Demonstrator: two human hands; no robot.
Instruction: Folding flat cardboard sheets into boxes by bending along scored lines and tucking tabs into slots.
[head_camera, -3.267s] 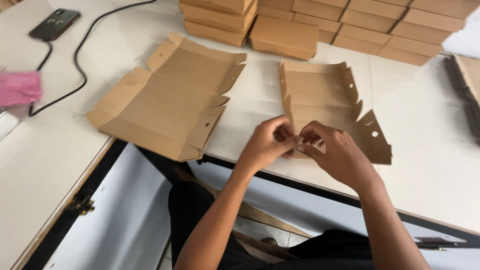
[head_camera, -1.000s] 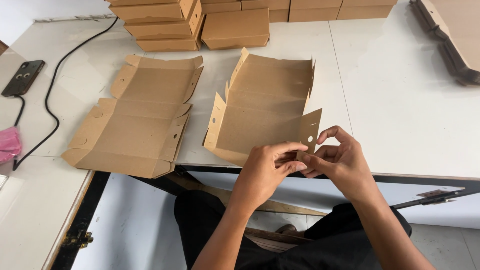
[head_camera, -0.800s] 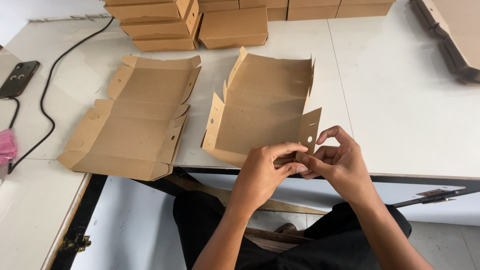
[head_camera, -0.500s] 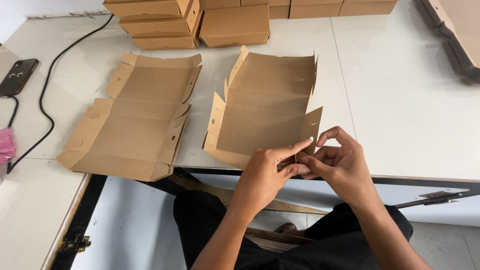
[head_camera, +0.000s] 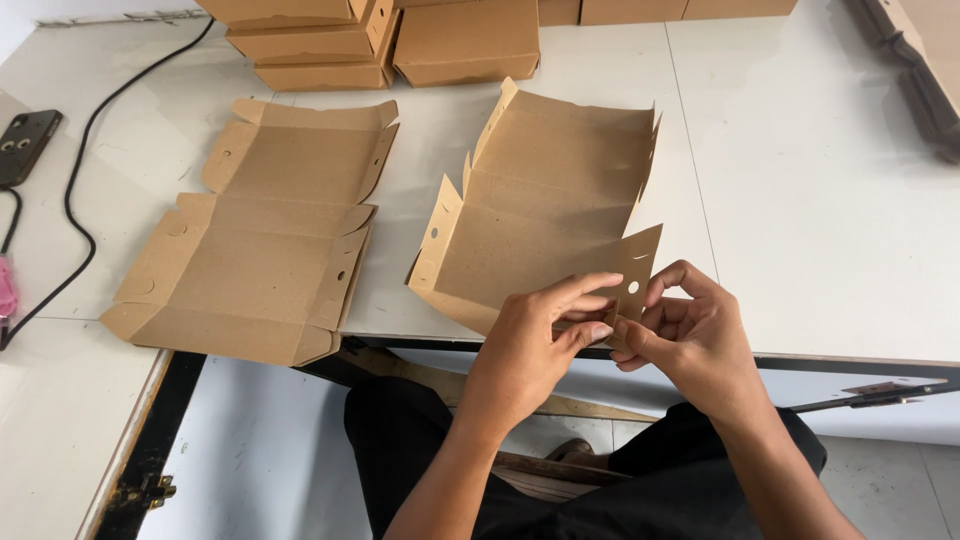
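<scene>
A flat brown cardboard box blank (head_camera: 545, 205) lies on the white table (head_camera: 800, 200), its side flaps partly raised. My left hand (head_camera: 535, 345) and my right hand (head_camera: 690, 335) meet at its near right corner, both pinching the small flap with a round hole (head_camera: 634, 268) at the table's front edge. A second unfolded blank (head_camera: 265, 235) lies flat to the left, untouched.
Several folded brown boxes (head_camera: 465, 40) are stacked at the back of the table. A black cable (head_camera: 85, 160) and a phone (head_camera: 25, 145) lie at the far left. Dark cardboard pieces (head_camera: 915, 70) sit at the far right. My legs are below the table edge.
My fingers have shifted slightly on the corner flap, bending it more upright. The view has moved a little closer. The other blank and the stacks have not moved.
</scene>
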